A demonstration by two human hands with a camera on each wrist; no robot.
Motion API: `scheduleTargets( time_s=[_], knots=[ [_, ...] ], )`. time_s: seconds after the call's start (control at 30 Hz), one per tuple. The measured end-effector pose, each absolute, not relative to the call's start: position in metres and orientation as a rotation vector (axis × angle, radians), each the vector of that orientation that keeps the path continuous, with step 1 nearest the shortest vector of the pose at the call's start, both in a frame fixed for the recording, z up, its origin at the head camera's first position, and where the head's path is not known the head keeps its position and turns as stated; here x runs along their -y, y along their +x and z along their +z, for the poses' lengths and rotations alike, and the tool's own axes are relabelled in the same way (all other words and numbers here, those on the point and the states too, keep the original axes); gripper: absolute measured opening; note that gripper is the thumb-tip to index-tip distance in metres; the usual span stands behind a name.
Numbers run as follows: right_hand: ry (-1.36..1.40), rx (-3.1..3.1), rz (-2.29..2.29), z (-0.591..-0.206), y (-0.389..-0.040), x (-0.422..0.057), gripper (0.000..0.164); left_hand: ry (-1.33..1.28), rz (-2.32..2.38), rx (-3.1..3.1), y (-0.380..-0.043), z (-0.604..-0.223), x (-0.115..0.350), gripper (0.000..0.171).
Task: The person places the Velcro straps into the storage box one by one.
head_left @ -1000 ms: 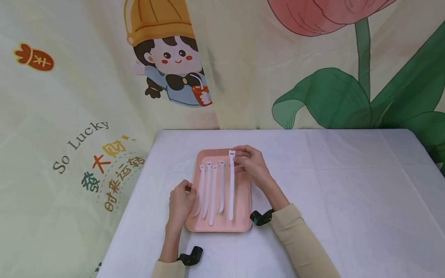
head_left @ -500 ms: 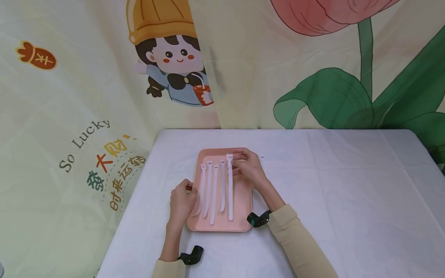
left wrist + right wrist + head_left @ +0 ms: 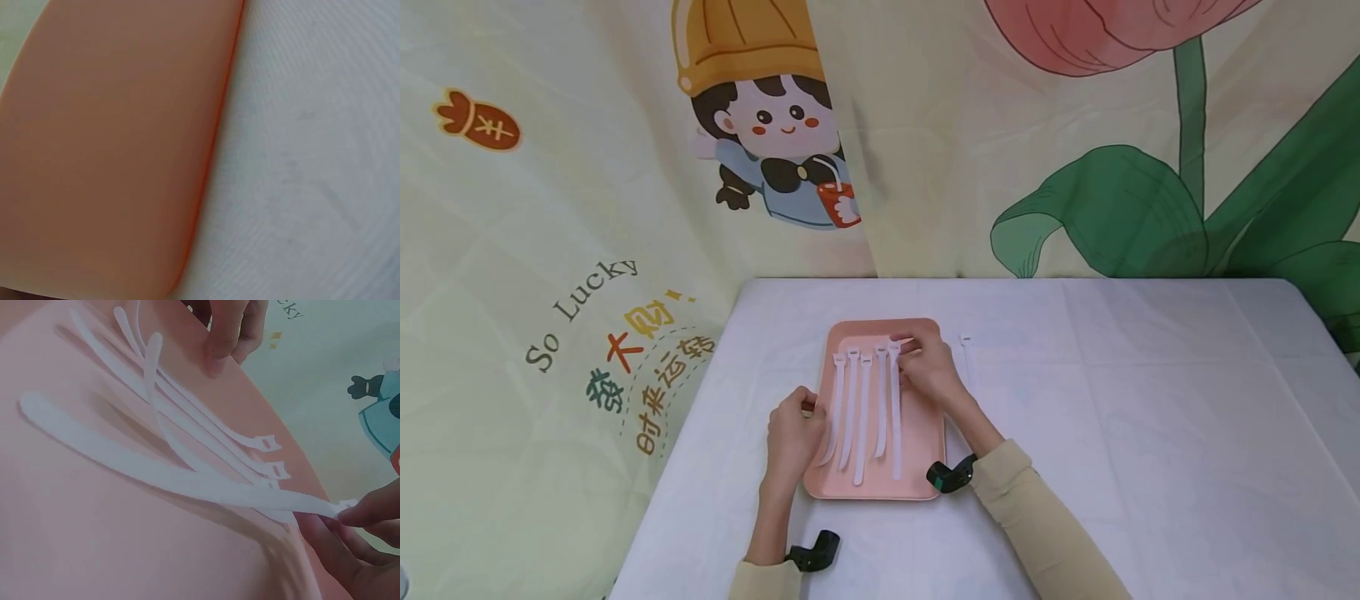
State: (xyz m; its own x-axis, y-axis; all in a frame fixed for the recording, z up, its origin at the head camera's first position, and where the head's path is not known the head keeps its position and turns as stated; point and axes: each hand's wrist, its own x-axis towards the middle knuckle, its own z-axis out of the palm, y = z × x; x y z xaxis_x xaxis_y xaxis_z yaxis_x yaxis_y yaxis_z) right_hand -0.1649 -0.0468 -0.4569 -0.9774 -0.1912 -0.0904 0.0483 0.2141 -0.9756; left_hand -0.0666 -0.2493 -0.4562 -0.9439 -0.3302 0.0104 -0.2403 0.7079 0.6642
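Observation:
My left hand [image 3: 793, 433] grips the left rim of a pink tray [image 3: 919, 450]; the right wrist view shows these fingers [image 3: 219, 344] at its edge. Several white cable ties [image 3: 862, 417], flat strips with slotted heads, lie side by side in the tray. Between thumb and fingers, my right hand [image 3: 931, 367] pinches another cable tie [image 3: 156, 475] near its head. That strip runs toward me over the tray, right of the row, its shadow falling on the tray floor. In the left wrist view the tray [image 3: 119, 137] fills the left half.
A further white cable tie [image 3: 967, 357] lies on the white tablecloth [image 3: 1120, 417] just right of the tray, partly behind my right arm. A printed curtain [image 3: 925, 167] hangs behind the table's far edge.
My right hand has moved left and slightly toward me, bringing the pinched cable tie beside the row. The cable tie on the tablecloth has come into view. My left hand stays at the rim.

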Motion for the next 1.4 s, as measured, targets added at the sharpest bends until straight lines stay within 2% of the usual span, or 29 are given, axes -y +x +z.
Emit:
scheduleTargets(
  time_s=[0.73,1.17,1.4],
  knots=[
    [-0.412,-2.560,-1.513,-0.4587,-0.1695,0.0513,0.039,0.471,-1.043,2.773,-0.0668,-0.4580,0.2490,0.006],
    [-0.398,-2.580,-1.437,-0.4578,-0.1646,0.0510,0.038,0.471,-1.028,2.777,-0.0661,-0.4582,0.2496,0.006],
    [-0.417,-2.566,-1.465,-0.4571,-0.1639,0.0491,0.043,0.471,-1.041,2.779,-0.0662,-0.4580,0.2495,0.006]
  ],
)
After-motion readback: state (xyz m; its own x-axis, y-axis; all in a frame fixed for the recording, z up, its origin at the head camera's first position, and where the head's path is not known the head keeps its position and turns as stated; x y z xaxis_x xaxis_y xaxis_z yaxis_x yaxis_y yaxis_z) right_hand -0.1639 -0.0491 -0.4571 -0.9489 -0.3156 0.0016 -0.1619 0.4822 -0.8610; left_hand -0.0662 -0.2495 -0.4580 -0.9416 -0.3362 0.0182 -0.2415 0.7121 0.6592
